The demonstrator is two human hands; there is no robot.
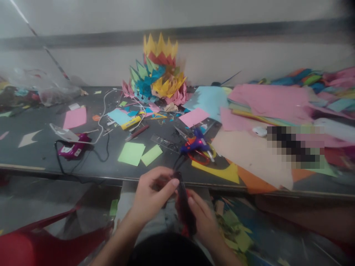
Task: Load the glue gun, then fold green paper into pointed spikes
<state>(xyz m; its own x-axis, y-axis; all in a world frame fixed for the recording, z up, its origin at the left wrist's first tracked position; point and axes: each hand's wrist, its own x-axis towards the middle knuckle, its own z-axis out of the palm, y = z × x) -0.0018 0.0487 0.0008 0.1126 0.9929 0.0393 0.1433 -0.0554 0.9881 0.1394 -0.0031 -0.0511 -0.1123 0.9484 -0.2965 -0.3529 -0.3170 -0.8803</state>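
Observation:
A long dark object (185, 207), blurred, is held upright and slightly tilted between my hands, just in front of the table's edge. My left hand (155, 190) pinches its upper end with thumb and fingers. Lower down, my right hand (201, 214) is wrapped round its right side. What the object is, I cannot make out. Just beyond my hands lies a blue glue gun (196, 142) with a small red light, on top of scissors (198, 157). Two light green paper pieces (131, 153) lie to the left of them.
Folded paper crowns (161, 81) are stacked at the back of the dark table (91, 159). Coloured sheets (269, 103) cover the right side. At left are a purple power strip (73, 147) with cables and a pink sheet (74, 117). Paper scraps (235, 229) lie below the table.

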